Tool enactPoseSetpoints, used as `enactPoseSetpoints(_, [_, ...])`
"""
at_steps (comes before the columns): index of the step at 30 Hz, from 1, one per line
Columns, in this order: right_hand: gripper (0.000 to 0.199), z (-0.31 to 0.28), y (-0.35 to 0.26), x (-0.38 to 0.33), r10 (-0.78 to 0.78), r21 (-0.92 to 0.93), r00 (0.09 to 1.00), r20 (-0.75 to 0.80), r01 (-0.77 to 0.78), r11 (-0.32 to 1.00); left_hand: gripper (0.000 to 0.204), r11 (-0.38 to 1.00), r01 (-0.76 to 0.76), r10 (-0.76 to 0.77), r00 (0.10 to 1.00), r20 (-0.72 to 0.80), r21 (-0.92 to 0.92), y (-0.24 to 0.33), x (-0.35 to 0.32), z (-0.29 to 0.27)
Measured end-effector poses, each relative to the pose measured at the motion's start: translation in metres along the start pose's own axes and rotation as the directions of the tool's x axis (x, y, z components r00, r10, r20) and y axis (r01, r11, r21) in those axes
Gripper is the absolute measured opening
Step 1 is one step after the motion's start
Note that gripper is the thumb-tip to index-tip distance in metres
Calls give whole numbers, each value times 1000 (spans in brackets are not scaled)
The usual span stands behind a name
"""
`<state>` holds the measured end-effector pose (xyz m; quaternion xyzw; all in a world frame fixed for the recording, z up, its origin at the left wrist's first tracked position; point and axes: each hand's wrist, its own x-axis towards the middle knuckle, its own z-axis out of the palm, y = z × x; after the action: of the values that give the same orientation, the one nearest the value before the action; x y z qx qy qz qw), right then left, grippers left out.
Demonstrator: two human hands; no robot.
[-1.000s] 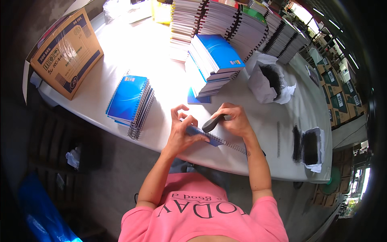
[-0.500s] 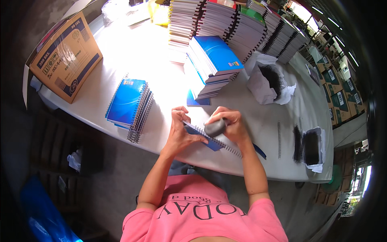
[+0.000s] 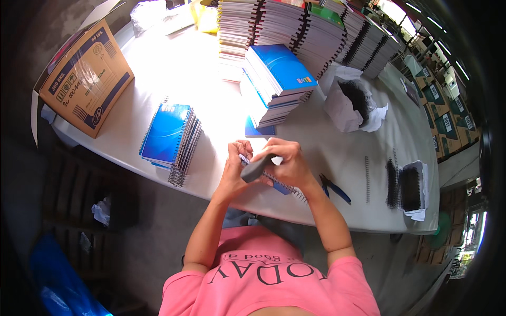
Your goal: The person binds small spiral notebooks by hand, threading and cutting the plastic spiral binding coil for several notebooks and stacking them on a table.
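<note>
My left hand [image 3: 232,171] is closed around a small blue notebook [image 3: 281,188] at the table's near edge. A metal spiral coil [image 3: 296,194] runs along the notebook's edge, and its loose end sticks out towards my right wrist. Gripped in my right hand [image 3: 291,164] is a dark grey, rounded tool [image 3: 255,169], held over the coiled edge; its exact kind is unclear. My hands and the tool cover much of the notebook. Just right of my right wrist lie blue-handled pliers [image 3: 336,189].
Left of my hands stands a pile of coiled blue notebooks [image 3: 167,131]; a taller blue stack [image 3: 282,68] stands ahead. Large spiral-bound books [image 3: 279,23] line the back. A carton [image 3: 87,79] sits far left. Coils fill a paper-wrapped bundle [image 3: 337,108] and a box [image 3: 411,188] at right.
My right hand and the grey tool have moved left along the notebook's edge, towards my left hand. The tool has turned, and more of the pliers now shows.
</note>
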<state>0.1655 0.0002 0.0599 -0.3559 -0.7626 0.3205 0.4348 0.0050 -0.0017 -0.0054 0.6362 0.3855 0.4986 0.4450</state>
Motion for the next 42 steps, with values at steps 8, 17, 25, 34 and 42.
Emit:
enactPoseSetpoints(8, [42,-60,32,-42,175,-550,932,-318,-331,767,36,980,-3,0,1000,-16,-201,-2,-3,6])
enactPoseSetpoints(17, [53,-31,-17,-195,384,-784,770,-510,-600,162,15,882,29,-146,965,-216,-471,11,-13,17])
enactPoseSetpoints(25, [40,-1,-80,-121,234,-409,867,-440,-426,807,22,967,-247,256,920,-298,67,33,-17,21])
enactPoseSetpoints(34, [37,12,-92,-88,138,-631,939,-315,-316,708,29,861,-360,468,838,-281,361,48,-17,23])
enactPoseSetpoints(42, [38,17,-83,-100,530,220,839,-128,-497,840,27,771,-418,580,772,-259,480,48,-17,27])
